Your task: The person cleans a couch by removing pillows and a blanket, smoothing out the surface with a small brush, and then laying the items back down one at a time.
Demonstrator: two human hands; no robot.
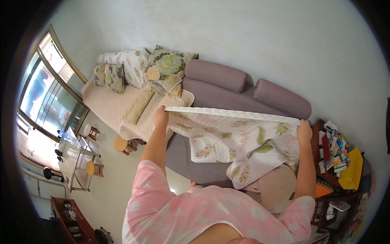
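Note:
Between my two hands a quilted sofa cover (225, 131) with a leaf print hangs stretched along its white edge. My left hand (161, 116) grips one end of that edge. The other end is held in my right hand (304, 132). Below the edge, the cloth falls in folds over the seat of a purple-grey ribbed sofa (195, 172). Two bolster-like back cushions (215, 75) of the same fabric lie along the wall. A plain beige cloth (269, 187) lies partly under the cover's lower corner.
Patterned pillows (170, 67) and a cream quilted cover (106, 99) lie on the sofa's left part. At right, a dark wooden side table (318, 128) carries small boxes and a yellow bin (350, 170). Wooden stools (124, 145) and a glass-topped table (68, 164) stand at left.

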